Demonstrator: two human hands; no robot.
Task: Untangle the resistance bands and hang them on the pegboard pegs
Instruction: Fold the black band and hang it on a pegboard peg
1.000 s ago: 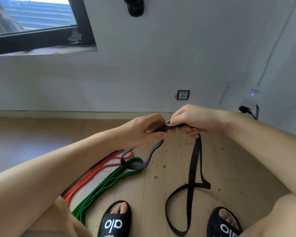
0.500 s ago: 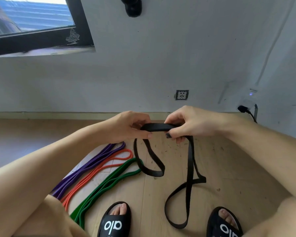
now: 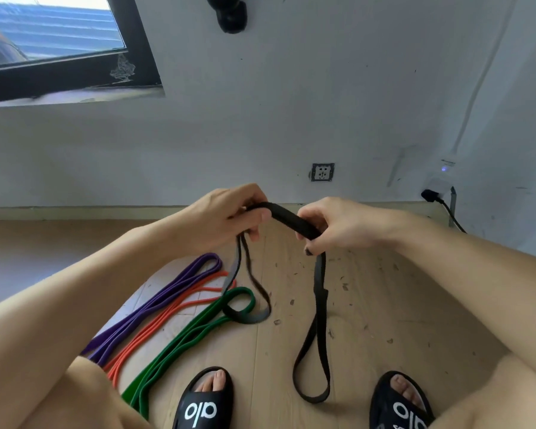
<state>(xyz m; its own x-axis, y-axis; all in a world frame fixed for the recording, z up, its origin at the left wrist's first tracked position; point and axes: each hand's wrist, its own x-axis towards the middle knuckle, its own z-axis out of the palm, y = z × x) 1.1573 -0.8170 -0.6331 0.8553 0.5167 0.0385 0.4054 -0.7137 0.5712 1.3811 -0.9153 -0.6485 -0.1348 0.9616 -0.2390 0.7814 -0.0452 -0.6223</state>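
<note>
The left hand point(image 3: 229, 216) is gripping one end of a short upper stretch of the black band point(image 3: 293, 221), with the fingers curled round it, and the right hand point(image 3: 334, 224) is pinching the other end of that stretch between thumb and fingers. Compared with half a second ago, the two hands are sitting a little further apart, and the piece between them is now arching upward instead of lying flat. Under the left hand a loop is hanging lower than before, and its bottom is now lying over the curled end of the green band point(image 3: 198, 328) on the wooden floor point(image 3: 384, 320). Under the right hand the long loop is hanging straighter, between the two black slippers point(image 3: 203, 402). The purple band point(image 3: 155, 305) and the orange band point(image 3: 167, 314) are lying beside the green one, unchanged.
</note>
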